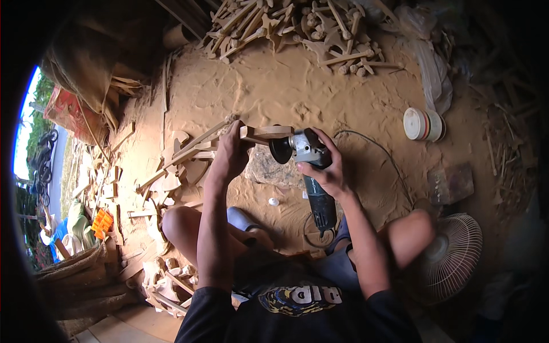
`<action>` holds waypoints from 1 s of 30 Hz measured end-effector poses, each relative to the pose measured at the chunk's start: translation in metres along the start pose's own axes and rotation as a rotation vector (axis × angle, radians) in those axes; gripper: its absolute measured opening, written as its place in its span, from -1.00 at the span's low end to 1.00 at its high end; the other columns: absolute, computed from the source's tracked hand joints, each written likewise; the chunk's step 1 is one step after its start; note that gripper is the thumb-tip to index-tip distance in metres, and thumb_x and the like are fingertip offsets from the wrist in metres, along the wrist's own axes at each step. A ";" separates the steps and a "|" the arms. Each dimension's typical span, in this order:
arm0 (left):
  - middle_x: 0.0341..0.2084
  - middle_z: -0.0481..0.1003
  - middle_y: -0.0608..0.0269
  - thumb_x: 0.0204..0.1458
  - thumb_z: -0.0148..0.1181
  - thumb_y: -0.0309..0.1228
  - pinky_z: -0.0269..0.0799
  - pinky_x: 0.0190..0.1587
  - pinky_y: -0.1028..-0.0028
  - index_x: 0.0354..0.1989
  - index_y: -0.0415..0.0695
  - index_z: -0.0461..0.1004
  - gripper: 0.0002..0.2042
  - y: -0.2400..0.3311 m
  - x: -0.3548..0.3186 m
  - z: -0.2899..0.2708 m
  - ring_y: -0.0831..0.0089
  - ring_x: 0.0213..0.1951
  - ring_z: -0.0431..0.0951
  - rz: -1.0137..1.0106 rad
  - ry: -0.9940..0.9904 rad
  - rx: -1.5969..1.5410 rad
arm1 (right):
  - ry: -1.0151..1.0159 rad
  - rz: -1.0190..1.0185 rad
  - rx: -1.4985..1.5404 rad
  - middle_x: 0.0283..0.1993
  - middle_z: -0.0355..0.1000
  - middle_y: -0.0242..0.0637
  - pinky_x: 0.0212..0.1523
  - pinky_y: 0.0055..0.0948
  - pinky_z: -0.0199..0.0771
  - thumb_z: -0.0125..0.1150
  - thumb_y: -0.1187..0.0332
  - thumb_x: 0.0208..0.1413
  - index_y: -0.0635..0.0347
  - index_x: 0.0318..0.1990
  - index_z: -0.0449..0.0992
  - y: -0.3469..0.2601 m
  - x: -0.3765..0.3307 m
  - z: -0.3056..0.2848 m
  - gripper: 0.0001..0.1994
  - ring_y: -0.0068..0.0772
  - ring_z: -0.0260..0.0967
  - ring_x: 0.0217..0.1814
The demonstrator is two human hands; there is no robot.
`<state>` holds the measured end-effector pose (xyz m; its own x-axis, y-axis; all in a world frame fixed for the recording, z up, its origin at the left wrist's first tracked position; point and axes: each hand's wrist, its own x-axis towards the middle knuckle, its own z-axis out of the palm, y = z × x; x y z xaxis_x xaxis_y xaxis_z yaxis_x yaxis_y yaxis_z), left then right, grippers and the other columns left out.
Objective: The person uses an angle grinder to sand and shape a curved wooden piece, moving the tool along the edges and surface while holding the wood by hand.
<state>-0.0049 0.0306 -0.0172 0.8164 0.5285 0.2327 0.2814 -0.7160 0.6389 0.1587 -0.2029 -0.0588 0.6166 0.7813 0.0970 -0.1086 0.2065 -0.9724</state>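
Observation:
My left hand (233, 150) is closed around one end of a pale wooden piece (269, 132), which stretches sideways toward the right. Gripped in my right hand (329, 168) is an angle grinder (318, 197), its metal head up and its dark body hanging down toward my lap. The grinder's dark disc (280, 151) is right at the underside of the wooden piece; whether it touches is hard to tell. Below the disc, a rough block (271, 167) rests on the dusty floor. From the grinder a black cord (377, 144) loops off to the right.
Cut wooden pieces (180, 166) lie to my left, with another heap (168, 283) behind my left knee. A large pile of carved wood (320, 28) is at the far side. On the right are a round tub (423, 124), a brick-like block (452, 184) and a fan (452, 257).

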 end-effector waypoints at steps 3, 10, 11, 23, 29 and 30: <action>-0.27 0.60 -0.07 0.20 0.23 -0.67 0.55 -0.10 0.17 0.09 -0.27 0.39 -0.69 0.005 0.002 -0.004 0.00 -0.14 0.70 0.036 0.007 0.017 | -0.034 -0.047 -0.033 0.21 0.53 -0.25 0.30 -0.39 0.47 0.65 0.26 -0.05 0.26 0.49 0.31 0.000 0.010 -0.001 -0.08 -0.44 0.49 0.20; -0.26 0.54 -0.25 0.05 0.21 -0.76 0.43 -0.14 -0.01 -0.07 -0.30 0.39 -0.71 0.000 0.001 -0.004 -0.37 -0.12 0.52 0.035 -0.017 -0.078 | -0.037 -0.074 -0.051 0.21 0.54 -0.22 0.29 -0.37 0.49 0.65 0.25 -0.09 0.27 0.48 0.32 0.006 0.024 -0.008 -0.06 -0.41 0.50 0.20; -0.26 0.54 -0.25 0.05 0.21 -0.76 0.43 -0.14 -0.01 -0.07 -0.30 0.39 -0.71 -0.001 0.001 -0.004 -0.37 -0.12 0.52 0.034 -0.023 -0.078 | -0.012 -0.033 -0.054 0.20 0.55 -0.22 0.28 -0.36 0.50 0.65 0.26 -0.09 0.27 0.47 0.33 0.012 0.023 -0.010 -0.07 -0.41 0.51 0.18; -0.37 0.62 -0.07 0.15 0.21 -0.71 0.55 -0.19 0.19 -0.02 -0.32 0.38 -0.75 -0.013 -0.008 -0.007 0.00 -0.26 0.69 -0.026 0.008 -0.104 | 0.220 0.184 -0.278 0.20 0.56 -0.29 0.25 -0.37 0.50 0.63 0.32 -0.05 0.21 0.41 0.41 0.089 0.009 -0.071 -0.19 -0.42 0.50 0.20; -0.37 0.62 -0.07 0.16 0.22 -0.71 0.58 -0.20 0.20 0.00 -0.33 0.38 -0.74 -0.010 0.001 0.007 0.03 -0.26 0.71 -0.054 0.016 -0.176 | 0.360 0.098 -0.522 0.21 0.54 -0.22 0.24 -0.36 0.51 0.62 0.39 -0.06 0.26 0.43 0.35 0.122 -0.001 -0.103 -0.16 -0.38 0.50 0.20; -0.37 0.62 -0.07 0.16 0.21 -0.70 0.58 -0.20 0.20 -0.01 -0.32 0.38 -0.75 -0.008 -0.001 0.005 0.03 -0.26 0.71 -0.072 0.029 -0.160 | 0.351 0.099 -0.512 0.21 0.54 -0.22 0.24 -0.36 0.51 0.62 0.39 -0.06 0.26 0.43 0.35 0.118 -0.001 -0.095 -0.16 -0.38 0.50 0.20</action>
<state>-0.0059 0.0337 -0.0265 0.7817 0.5902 0.2016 0.2528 -0.5953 0.7627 0.2193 -0.2357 -0.1938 0.8514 0.5244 0.0106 0.1557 -0.2334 -0.9598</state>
